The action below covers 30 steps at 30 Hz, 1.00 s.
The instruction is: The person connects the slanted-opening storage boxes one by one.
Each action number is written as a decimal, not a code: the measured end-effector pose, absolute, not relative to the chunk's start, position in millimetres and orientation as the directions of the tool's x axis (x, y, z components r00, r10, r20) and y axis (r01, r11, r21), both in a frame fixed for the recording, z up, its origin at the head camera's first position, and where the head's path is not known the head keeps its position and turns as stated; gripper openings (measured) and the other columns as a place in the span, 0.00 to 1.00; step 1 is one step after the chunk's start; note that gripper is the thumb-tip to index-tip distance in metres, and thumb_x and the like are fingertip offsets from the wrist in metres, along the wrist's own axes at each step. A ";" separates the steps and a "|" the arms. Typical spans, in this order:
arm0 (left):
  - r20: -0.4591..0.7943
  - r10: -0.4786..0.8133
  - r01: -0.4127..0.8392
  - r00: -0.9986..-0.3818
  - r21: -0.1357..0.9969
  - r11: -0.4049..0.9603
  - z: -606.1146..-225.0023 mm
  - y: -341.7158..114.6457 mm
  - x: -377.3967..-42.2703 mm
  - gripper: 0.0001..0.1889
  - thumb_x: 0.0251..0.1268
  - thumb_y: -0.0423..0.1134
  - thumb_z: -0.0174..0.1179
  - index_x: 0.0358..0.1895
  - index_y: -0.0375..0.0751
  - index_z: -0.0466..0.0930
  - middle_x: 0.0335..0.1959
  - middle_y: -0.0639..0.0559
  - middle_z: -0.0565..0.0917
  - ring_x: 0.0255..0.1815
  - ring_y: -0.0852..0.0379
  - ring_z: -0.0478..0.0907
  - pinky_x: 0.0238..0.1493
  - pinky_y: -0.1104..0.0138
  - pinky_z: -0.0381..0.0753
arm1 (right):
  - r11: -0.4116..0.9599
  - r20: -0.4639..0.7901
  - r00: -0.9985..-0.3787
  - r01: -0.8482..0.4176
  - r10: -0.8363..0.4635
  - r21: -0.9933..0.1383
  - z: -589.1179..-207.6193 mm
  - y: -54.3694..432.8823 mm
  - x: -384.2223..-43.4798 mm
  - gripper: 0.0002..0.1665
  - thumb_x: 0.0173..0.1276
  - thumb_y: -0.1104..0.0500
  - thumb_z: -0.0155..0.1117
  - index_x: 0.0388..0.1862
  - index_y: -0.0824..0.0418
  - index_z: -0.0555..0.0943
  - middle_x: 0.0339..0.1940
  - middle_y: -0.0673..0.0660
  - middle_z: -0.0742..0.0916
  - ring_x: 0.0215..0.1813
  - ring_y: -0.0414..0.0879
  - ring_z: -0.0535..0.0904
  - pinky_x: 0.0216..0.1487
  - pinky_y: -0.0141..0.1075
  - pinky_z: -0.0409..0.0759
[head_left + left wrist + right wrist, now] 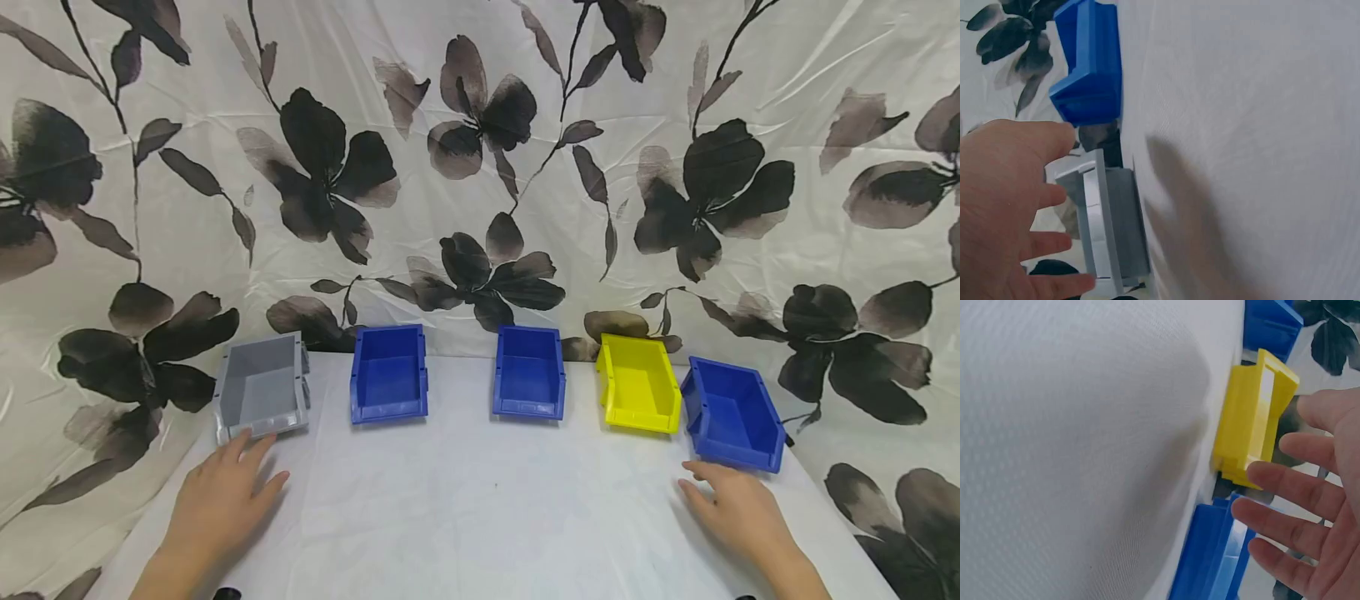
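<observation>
My left hand (221, 500) is at the front of a grey plastic bin (262, 387), fingers spread and fingertips right at its front lip. In the left wrist view that grey bin (1125, 225) stands just past the fingers. My right hand (738, 508) is in front of the rightmost blue bin (735, 417), with fingers extended and nothing in them. To its left stands a yellow bin (641, 387). The right wrist view shows the spread fingers overlapping the yellow bin (1247, 419) and the blue bin (1210, 550).
Two more blue bins, one left of centre (390, 375) and one near the middle (528, 375), complete the row along the back of the white table (480, 517). Behind them hangs a floral cloth (585, 275). Small dark objects show at the bottom edge.
</observation>
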<state>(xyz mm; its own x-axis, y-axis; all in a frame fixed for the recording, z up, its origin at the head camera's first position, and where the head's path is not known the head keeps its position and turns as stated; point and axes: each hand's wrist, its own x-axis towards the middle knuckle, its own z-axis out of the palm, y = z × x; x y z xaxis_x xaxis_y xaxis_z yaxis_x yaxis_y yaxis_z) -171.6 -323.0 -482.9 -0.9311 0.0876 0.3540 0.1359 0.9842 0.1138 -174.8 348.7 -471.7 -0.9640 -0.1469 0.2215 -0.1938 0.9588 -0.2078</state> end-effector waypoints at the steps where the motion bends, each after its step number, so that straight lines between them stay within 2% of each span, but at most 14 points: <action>1: 0.359 0.091 0.142 -0.929 0.118 0.983 -481.0 -324.0 -171.4 0.29 0.61 0.53 0.63 0.61 0.38 0.74 0.58 0.28 0.71 0.50 0.24 0.72 0.42 0.33 0.68 | 0.956 0.226 -0.964 -0.191 -0.139 -0.223 -471.0 348.4 -174.6 0.19 0.66 0.51 0.66 0.51 0.60 0.84 0.42 0.58 0.88 0.42 0.57 0.84 0.40 0.55 0.79; 5: 0.385 0.088 0.156 -0.919 0.148 0.977 -472.0 -327.6 -170.6 0.21 0.61 0.46 0.63 0.53 0.37 0.79 0.51 0.32 0.78 0.42 0.28 0.77 0.33 0.39 0.73 | 0.939 0.253 -0.962 -0.177 -0.101 -0.295 -467.0 346.9 -174.3 0.15 0.67 0.52 0.65 0.49 0.58 0.85 0.35 0.53 0.88 0.32 0.48 0.82 0.32 0.47 0.79; 9: 0.407 0.071 0.160 -0.911 0.191 0.969 -464.7 -333.4 -172.0 0.18 0.61 0.44 0.63 0.52 0.38 0.80 0.48 0.33 0.79 0.40 0.28 0.78 0.33 0.39 0.73 | 0.906 0.276 -0.959 -0.168 -0.060 -0.388 -460.6 346.7 -174.7 0.13 0.68 0.55 0.64 0.47 0.59 0.86 0.33 0.51 0.88 0.35 0.47 0.82 0.35 0.47 0.80; 12: 0.392 0.042 0.138 -0.919 0.219 0.966 -461.3 -339.8 -173.5 0.18 0.63 0.44 0.62 0.54 0.40 0.78 0.49 0.33 0.78 0.41 0.28 0.78 0.34 0.38 0.72 | 0.887 0.291 -0.956 -0.161 -0.031 -0.433 -455.1 349.1 -175.1 0.12 0.69 0.56 0.63 0.46 0.60 0.85 0.33 0.51 0.88 0.37 0.49 0.83 0.39 0.49 0.81; 18: 0.361 -0.016 0.093 -0.933 0.284 0.954 -452.4 -353.8 -175.7 0.19 0.67 0.46 0.59 0.56 0.41 0.77 0.54 0.34 0.76 0.42 0.32 0.78 0.33 0.40 0.73 | 0.893 0.321 -0.947 -0.139 0.007 -0.429 -445.7 359.9 -176.2 0.13 0.69 0.57 0.63 0.46 0.63 0.85 0.33 0.52 0.88 0.36 0.50 0.82 0.36 0.47 0.81; 24: 0.322 -0.069 0.049 -0.944 0.344 0.938 -442.3 -368.1 -177.2 0.22 0.70 0.50 0.56 0.58 0.38 0.75 0.57 0.30 0.72 0.42 0.30 0.77 0.32 0.38 0.71 | 0.878 0.345 -0.938 -0.141 0.029 -0.458 -439.7 377.3 -182.4 0.14 0.71 0.57 0.61 0.47 0.66 0.84 0.34 0.57 0.88 0.33 0.49 0.82 0.30 0.34 0.79; 27: 0.304 -0.093 0.029 -0.948 0.373 0.928 -436.0 -373.4 -183.0 0.23 0.71 0.50 0.54 0.60 0.36 0.74 0.58 0.29 0.72 0.46 0.29 0.75 0.34 0.37 0.70 | 0.858 0.367 -0.929 -0.152 0.045 -0.490 -437.6 388.2 -186.1 0.15 0.72 0.57 0.60 0.47 0.68 0.83 0.34 0.59 0.88 0.32 0.43 0.82 0.27 0.30 0.77; 30: 0.293 -0.115 0.009 -0.949 0.391 0.921 -431.0 -379.4 -188.6 0.24 0.71 0.49 0.54 0.61 0.35 0.74 0.56 0.30 0.73 0.48 0.30 0.73 0.34 0.37 0.70 | 0.836 0.387 -0.920 -0.159 0.068 -0.525 -434.0 397.2 -190.6 0.16 0.73 0.57 0.59 0.48 0.68 0.83 0.36 0.63 0.88 0.32 0.31 0.79 0.27 0.27 0.77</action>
<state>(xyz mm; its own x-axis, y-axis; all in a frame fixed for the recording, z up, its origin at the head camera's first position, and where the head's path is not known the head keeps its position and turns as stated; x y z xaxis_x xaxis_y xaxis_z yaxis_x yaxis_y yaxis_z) -188.6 -379.4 -431.0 -0.9491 -0.1150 0.2932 0.0091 0.9206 0.3905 -190.6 397.2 -434.0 -0.9195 0.0678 0.3872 -0.1594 0.8360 -0.5250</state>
